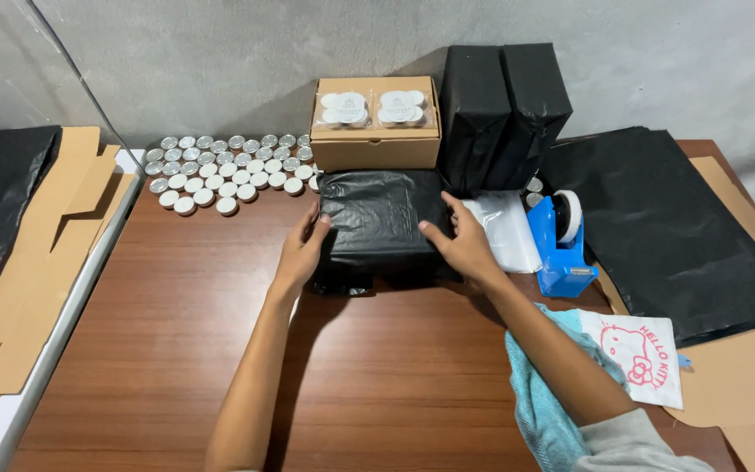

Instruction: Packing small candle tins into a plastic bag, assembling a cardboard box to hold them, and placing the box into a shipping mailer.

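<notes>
Two hands press on one black-wrapped parcel (384, 218) at the middle of your desk (377, 376): your left hand (301, 249) lies flat against its left edge, your right hand (460, 245) rests spread on its right top corner, and neither is closed around it. Black plastic film covers the parcel completely, so you cannot tell what is inside. Just behind it, touching or nearly so, an open cardboard box (376, 122) holds two clear packs of small round white tins. Left of that box, rows of loose silver-lidded tins (225, 166) cover the desk up to the wall. Two tall parcels in black wrap (504, 109) stand behind your right hand, leaning against the grey concrete wall (220, 52).

Your desk is reddish-brown wood grain. At the right, a blue tape dispenser (563, 245) sits just beside your right hand, with a clear plastic bag (504, 227) between them. Black plastic sheets (666, 227) lie over flat cardboard (744, 376) further right, and a white cloth with a pink cartoon print (640, 354) lies near your right forearm. More flat cardboard pieces (37, 253) and black plastic lie on the surface to your left
</notes>
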